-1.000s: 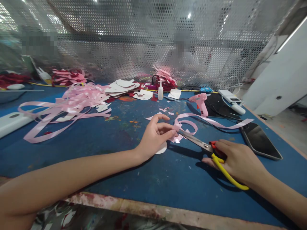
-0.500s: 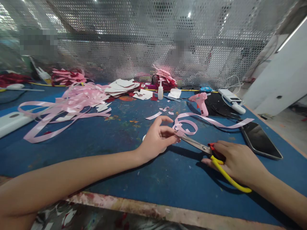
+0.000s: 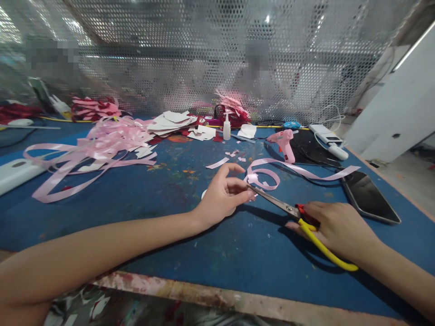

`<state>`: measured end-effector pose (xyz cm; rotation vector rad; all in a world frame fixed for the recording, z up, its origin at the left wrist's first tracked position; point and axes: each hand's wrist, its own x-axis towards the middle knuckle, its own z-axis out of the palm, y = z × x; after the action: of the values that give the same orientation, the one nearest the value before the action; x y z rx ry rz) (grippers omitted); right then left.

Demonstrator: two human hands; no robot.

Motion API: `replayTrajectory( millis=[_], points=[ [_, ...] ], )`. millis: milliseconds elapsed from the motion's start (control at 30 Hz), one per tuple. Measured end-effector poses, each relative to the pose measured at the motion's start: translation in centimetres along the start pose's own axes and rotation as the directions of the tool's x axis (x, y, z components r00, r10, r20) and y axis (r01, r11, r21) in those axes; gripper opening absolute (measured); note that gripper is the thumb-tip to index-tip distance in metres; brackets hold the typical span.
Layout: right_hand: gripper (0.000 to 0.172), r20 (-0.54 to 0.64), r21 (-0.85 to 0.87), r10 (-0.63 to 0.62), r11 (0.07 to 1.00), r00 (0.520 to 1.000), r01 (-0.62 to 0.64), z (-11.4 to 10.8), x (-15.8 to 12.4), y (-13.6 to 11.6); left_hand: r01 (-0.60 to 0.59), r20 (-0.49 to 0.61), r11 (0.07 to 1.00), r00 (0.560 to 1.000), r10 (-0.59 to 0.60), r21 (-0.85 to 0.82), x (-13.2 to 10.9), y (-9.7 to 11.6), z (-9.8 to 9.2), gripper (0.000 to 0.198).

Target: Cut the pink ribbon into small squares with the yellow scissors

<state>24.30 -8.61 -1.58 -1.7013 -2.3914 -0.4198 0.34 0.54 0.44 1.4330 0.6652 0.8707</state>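
Beyond the stained near edge of the blue table (image 3: 217, 258), the right hand (image 3: 335, 226) is wrapped round the handles of the scissors (image 3: 288, 209), one loop yellow, the other red. Their blades lie nearly together, tips right at the fingertips of the left hand (image 3: 222, 194), which is narrowed to a pinch on a pink piece (image 3: 254, 196) (just a sliver shows by the thumb, so its shape I can't tell). That closeness looks like the main risk: a small slip of either hand could nick a finger or send a cut astray. Just past the blades, the pink ribbon (image 3: 306, 172) curls into a loop on the table, then trails right towards the phone (image 3: 370, 197); a sideways sweep of the scissors might snag it. Farther back sit the pink glue gun (image 3: 285, 144), whose nozzle could burn if it is hot, a small bottle (image 3: 226, 129) and, behind everything, the perforated metal screen (image 3: 190, 68).
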Motion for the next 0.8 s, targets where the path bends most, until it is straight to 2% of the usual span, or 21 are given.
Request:
replayTrajectory(
  millis=[200,333,433,533,667,800],
  points=[
    [0.048,-0.022,0.014,0.036,0.999,0.999,-0.036,0.3,0.2,0.0,-0.042,0.019,0.999,0.999,0.042,0.002,0.1,-0.4,-0.2,0.041],
    [0.044,-0.115,0.066,0.103,0.993,0.988,-0.096,-0.3,0.6,0.3,-0.079,0.008,0.996,0.997,0.08,-0.035,0.3,-0.7,-0.4,0.041],
    [0.044,-0.156,0.146,0.145,0.982,0.977,-0.122,-0.9,0.9,0.5,-0.067,-0.027,0.996,0.997,0.065,-0.057,0.4,-0.6,-0.4,0.046],
    [0.043,-0.106,0.174,0.138,0.978,0.985,-0.118,-1.0,0.8,0.6,-0.055,-0.052,0.997,0.997,0.053,-0.057,0.5,-0.5,-0.4,0.043],
    [0.042,0.009,0.104,0.126,0.987,0.992,-0.126,-0.1,0.5,0.6,-0.066,-0.058,0.996,0.996,0.063,-0.063,0.5,-0.5,-0.3,0.04],
    [0.041,0.008,0.075,0.088,0.993,0.996,-0.089,0.4,0.2,0.5,-0.073,-0.055,0.991,0.996,0.068,-0.111,0.5,-0.5,-0.3,0.039]
  ],
)
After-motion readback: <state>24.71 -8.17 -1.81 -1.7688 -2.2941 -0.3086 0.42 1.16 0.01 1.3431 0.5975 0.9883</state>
